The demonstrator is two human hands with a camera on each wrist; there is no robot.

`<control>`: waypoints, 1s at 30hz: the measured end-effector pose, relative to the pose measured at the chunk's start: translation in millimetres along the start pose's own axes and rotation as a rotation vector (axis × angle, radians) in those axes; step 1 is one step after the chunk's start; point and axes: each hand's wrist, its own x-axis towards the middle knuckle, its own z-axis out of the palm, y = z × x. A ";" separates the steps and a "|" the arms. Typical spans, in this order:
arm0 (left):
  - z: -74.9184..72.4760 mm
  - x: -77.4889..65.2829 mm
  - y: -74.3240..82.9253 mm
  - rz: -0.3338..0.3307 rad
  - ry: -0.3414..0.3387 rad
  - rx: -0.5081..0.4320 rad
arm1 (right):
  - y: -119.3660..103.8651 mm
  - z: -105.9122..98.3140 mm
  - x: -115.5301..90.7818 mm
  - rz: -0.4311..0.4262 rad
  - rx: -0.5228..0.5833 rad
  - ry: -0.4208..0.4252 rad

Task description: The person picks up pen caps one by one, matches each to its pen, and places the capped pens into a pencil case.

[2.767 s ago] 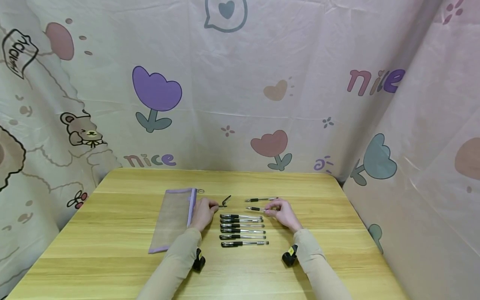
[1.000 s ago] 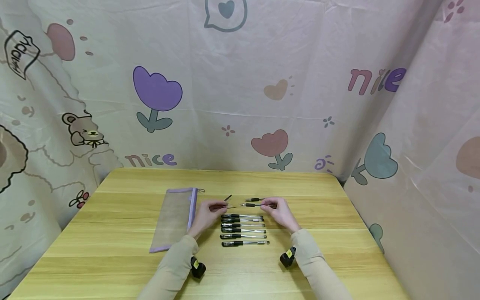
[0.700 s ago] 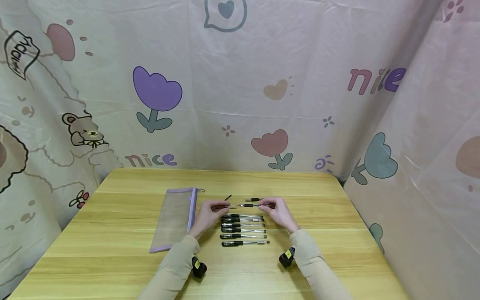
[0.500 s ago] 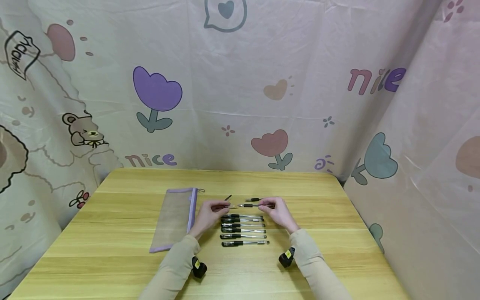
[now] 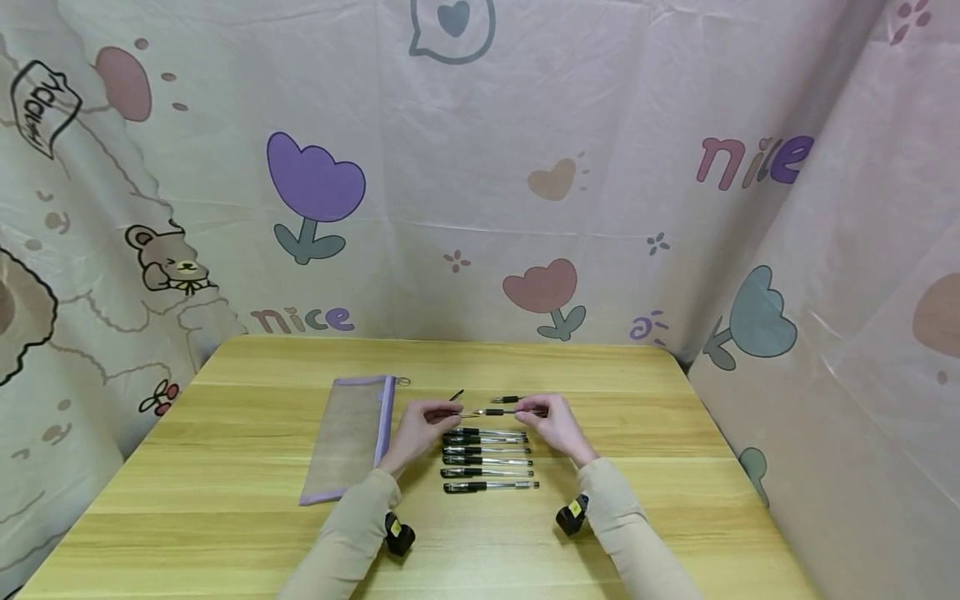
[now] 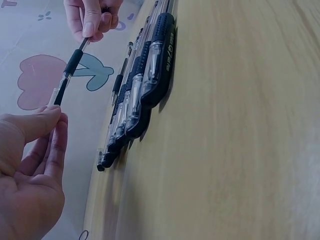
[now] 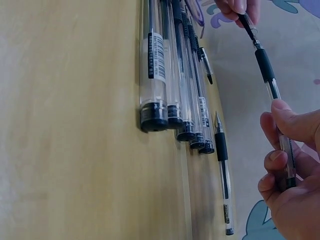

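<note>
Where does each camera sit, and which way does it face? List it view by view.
Head: worn on the head, facing forward and down at the table; both sleeved forearms, left hand and right hand show.
Left wrist: on that wrist, looking past the left hand towards the right; both show.
Right wrist: on that wrist, looking past the right hand towards the left; both show.
Shared: both wrist views show the held pen, the cap and the row of pens.

Left grip (image 5: pixel 412 429) pinched, right grip (image 5: pixel 558 425) curled, forearms (image 5: pixel 341 533) slanted inward
</note>
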 end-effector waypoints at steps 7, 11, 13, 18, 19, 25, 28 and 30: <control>1.3 1.4 -0.8 0.011 -0.009 -0.001 | -3.5 0.9 -0.4 -0.006 0.010 -0.018; 1.0 1.3 0.0 0.024 -0.029 -0.018 | -3.3 1.9 0.1 -0.014 0.020 -0.026; 1.1 1.6 -0.2 0.027 -0.040 -0.022 | -3.1 2.4 0.4 -0.019 0.024 -0.028; 2.2 0.9 2.6 0.023 -0.043 -0.019 | -5.3 3.5 0.3 -0.028 0.026 -0.031; 2.3 0.5 3.3 0.024 -0.042 -0.019 | -6.2 3.7 0.0 -0.027 0.025 -0.030; 2.9 -0.4 5.5 0.020 -0.037 -0.013 | -9.7 5.2 -0.9 -0.018 0.024 -0.028; 3.2 -0.3 6.3 0.015 -0.026 -0.015 | -10.7 5.7 -1.1 -0.024 0.022 -0.023; 3.0 -0.3 6.8 0.015 -0.019 -0.010 | -11.3 6.2 -1.2 -0.026 0.028 -0.023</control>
